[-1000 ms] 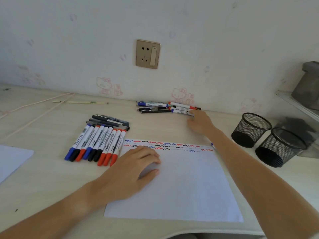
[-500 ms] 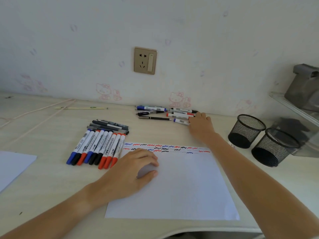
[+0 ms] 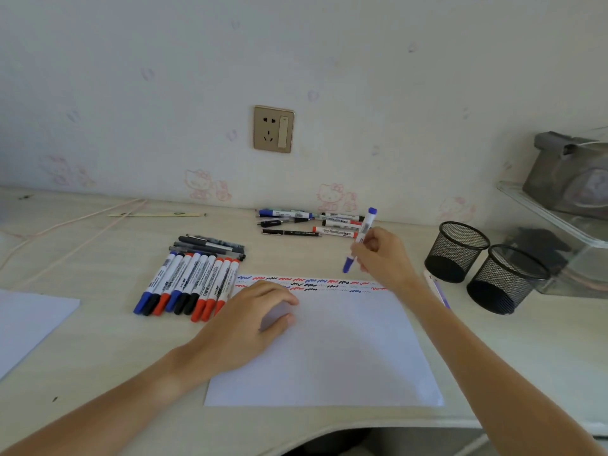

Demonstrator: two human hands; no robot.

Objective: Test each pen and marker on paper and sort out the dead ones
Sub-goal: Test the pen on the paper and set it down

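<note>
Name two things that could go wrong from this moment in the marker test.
The right hand holds the blue marker with its cap on, so a rushed stroke would leave no mark and it could be judged dead. The untested pile lies near the sorted row, so groups could mix.

Paper sheet point(image 3: 345, 350) at the middle of the surface point(image 3: 98, 350).
A row of markers point(image 3: 187, 284) lies left of it, a loose pile of pens point(image 3: 306, 222) behind it by the wall, two mesh cups point(image 3: 483, 268) to its right, another sheet point(image 3: 26, 327) far left.
</note>
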